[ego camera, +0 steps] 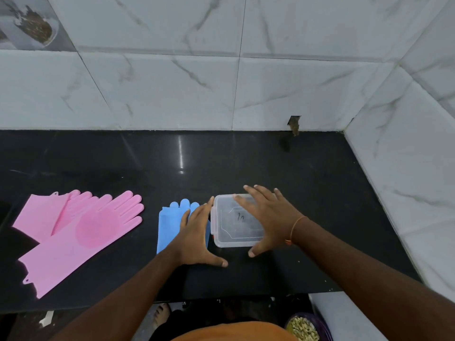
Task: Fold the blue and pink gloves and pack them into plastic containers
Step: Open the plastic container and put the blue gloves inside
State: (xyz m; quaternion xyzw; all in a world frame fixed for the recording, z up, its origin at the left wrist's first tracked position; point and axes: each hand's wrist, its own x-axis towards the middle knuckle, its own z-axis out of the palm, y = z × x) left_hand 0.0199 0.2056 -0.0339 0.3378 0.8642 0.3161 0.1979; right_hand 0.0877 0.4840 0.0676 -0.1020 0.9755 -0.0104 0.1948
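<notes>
The clear plastic container (237,221) sits lid-on on the black countertop (307,193) and serves as the reference point for everything below.

Right hand (267,217): laid flat over the container's lid from the right side, fingers spread apart, thumb at the container's near right corner. The palm hides the right part of the lid and the right edge; whether the hand presses or only rests cannot be told. A thin orange band (294,228) circles the wrist.

Left hand (197,232): just left of the container, fingers straight and close together, their tips at the container's far left corner; the thumb is stretched out toward its near side. The hand is open, clamped on nothing. It covers much of the blue gloves (170,225), which lie flat directly left of the container; only the fingertips and left edge show, so the number of blue gloves cannot be told.

Two pink gloves (78,232) lie well to the left of the container, overlapping, fingers pointing toward it.

A dark handwritten mark on the lid is illegible. The container's contents cannot be made out through the lid.
</notes>
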